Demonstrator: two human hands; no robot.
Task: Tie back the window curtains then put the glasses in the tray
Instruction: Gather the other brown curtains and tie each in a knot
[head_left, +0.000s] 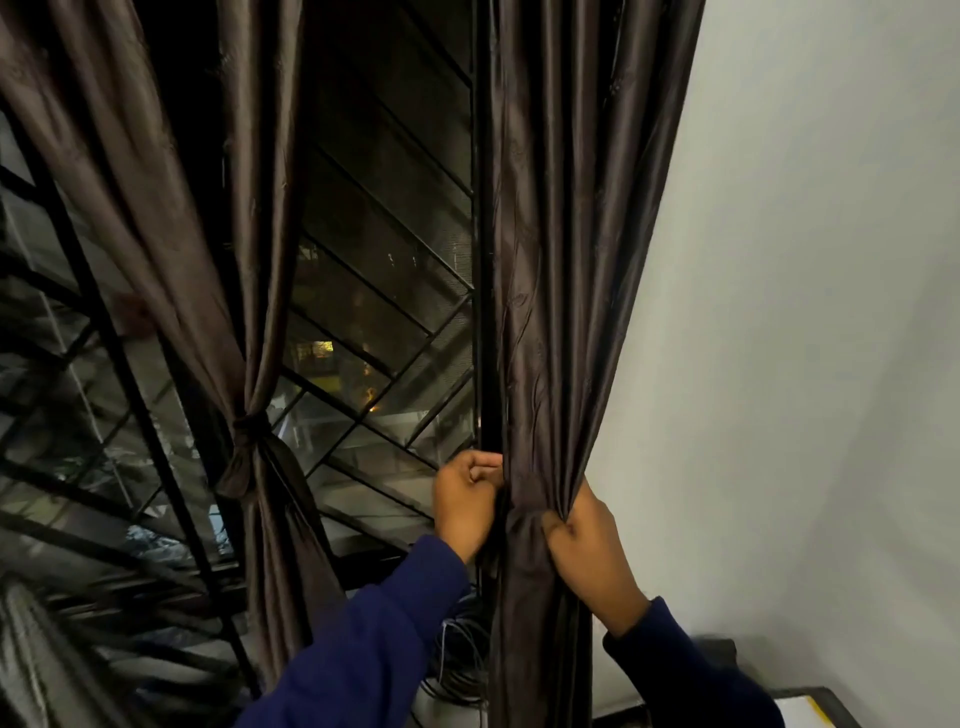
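A dark brown satin curtain hangs beside a pale wall. The person's right hand grips its gathered folds from the wall side, fingers curled into the fabric. The left hand is curled at the curtain's window-side edge, fingertips pinching it. Both arms wear dark blue sleeves. To the left, a second curtain is already knotted at its middle with a tie, in front of a black window grille with night outside.

A black window grille with diagonal bars fills the view from nine to twelve o'clock. A plain pale wall spans three o'clock. Coiled cables lie at six.
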